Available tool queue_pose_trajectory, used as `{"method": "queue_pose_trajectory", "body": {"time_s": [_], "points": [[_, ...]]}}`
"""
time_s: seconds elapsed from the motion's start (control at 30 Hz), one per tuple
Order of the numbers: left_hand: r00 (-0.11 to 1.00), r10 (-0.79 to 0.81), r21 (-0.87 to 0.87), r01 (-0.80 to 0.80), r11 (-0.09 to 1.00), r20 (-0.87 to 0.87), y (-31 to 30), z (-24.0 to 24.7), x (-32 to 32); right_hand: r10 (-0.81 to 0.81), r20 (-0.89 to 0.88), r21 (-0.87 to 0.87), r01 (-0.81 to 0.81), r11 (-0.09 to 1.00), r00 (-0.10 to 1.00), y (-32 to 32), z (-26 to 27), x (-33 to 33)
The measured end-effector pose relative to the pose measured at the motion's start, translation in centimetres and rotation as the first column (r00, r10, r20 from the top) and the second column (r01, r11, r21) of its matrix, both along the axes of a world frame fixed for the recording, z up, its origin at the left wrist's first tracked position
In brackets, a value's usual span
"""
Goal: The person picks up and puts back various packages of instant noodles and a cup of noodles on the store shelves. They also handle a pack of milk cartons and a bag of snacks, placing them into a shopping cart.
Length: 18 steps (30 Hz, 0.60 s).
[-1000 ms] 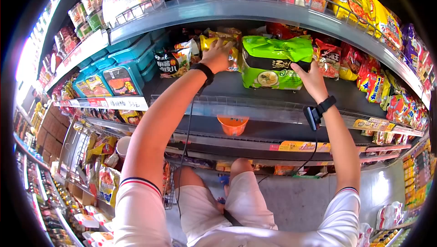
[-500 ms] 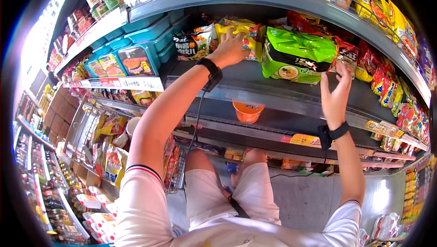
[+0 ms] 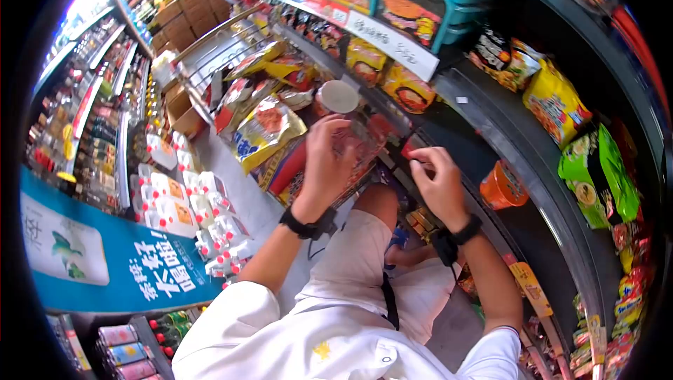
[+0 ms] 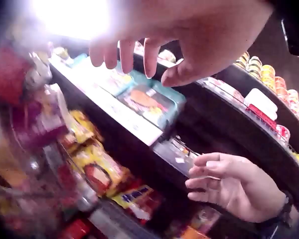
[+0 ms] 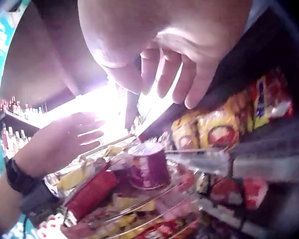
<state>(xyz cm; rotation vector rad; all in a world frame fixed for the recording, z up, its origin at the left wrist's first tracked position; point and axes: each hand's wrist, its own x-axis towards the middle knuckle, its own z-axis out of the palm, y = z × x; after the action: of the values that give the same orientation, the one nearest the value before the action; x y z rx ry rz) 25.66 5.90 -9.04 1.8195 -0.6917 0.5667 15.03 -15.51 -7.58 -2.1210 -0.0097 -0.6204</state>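
Both hands are in mid-air and hold nothing. My left hand hovers over a wire cart heaped with food packets, its fingers loosely bent. Close to that hand lie a silver-and-yellow bag and a tub with a pale lid; the right wrist view shows the tub as purple. My right hand hangs in front of the shelf edge, fingers relaxed. To its right an orange tub stands on a lower shelf. Above that, the green noodle pack sits beside a yellow noodle pack.
Teal boxed meals are stacked on the shelf, behind a price strip. White jugs with red caps cover the floor at left, near a blue sign panel. Bottle shelves line the far left.
Both hands have left the noodle packs on the shelf and come down and left toward the cart. The head view has swung left, so the green pack now appears at far right.
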Motion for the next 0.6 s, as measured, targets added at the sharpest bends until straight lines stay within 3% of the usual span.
{"method": "queue_pose_trajectory", "body": {"time_s": [0.1,0.17,0.23,0.27,0.3,0.33,0.37,0.4,0.47,0.53,0.6], "points": [[0.942,0.314,0.091,-0.326,0.941,0.121,7.0,0.9,0.0,0.278,-0.135,0.297,-0.229,0.927,0.951,4.7,-3.1,5.6],[0.823,0.536,0.168,-0.565,0.808,0.19,10.8,1.4,0.6,0.345,-0.16,0.297,-0.288,0.91,0.925,7.9,-5.0,9.8],[0.775,0.629,0.171,-0.629,0.758,0.057,14.1,-0.1,2.7,0.289,-0.078,0.185,-0.271,0.945,0.954,11.7,-4.6,12.7],[0.787,0.616,0.21,-0.597,0.775,-0.036,15.6,-1.3,3.5,0.294,-0.032,0.217,-0.281,0.935,0.955,13.4,-4.8,14.4],[0.798,0.589,0.237,-0.552,0.8,-0.127,16.8,-2.8,4.4,0.265,0.082,0.091,-0.272,0.958,0.961,14.7,-6.0,16.9],[0.786,0.617,0.367,-0.563,0.74,-0.039,17.8,-5.0,5.2,0.309,0.162,0.072,-0.323,0.944,0.937,15.8,-4.9,18.0],[0.823,0.567,0.377,-0.514,0.771,-0.039,18.0,-5.6,5.0,0.367,0.11,0.216,-0.382,0.898,0.924,16.6,-3.2,18.2],[0.81,0.585,0.488,-0.5,0.716,-0.028,18.3,-7.4,5.3,0.344,0.16,0.234,-0.374,0.897,0.925,17.7,-6.7,21.4],[0.829,0.508,0.514,-0.338,0.789,-0.234,18.3,-8.7,4.5,0.302,0.035,0.197,-0.303,0.932,0.953,18.6,-5.9,20.7],[0.903,0.43,0.568,-0.345,0.747,-0.016,20.7,-15.3,6.0,0.268,0.004,0.192,-0.264,0.945,0.963,18.8,-5.8,19.9],[0.872,0.442,0.396,-0.337,0.854,-0.211,18.8,-11.6,4.7,0.287,0.025,0.23,-0.285,0.93,0.957,18.4,-5.0,18.5]]}}
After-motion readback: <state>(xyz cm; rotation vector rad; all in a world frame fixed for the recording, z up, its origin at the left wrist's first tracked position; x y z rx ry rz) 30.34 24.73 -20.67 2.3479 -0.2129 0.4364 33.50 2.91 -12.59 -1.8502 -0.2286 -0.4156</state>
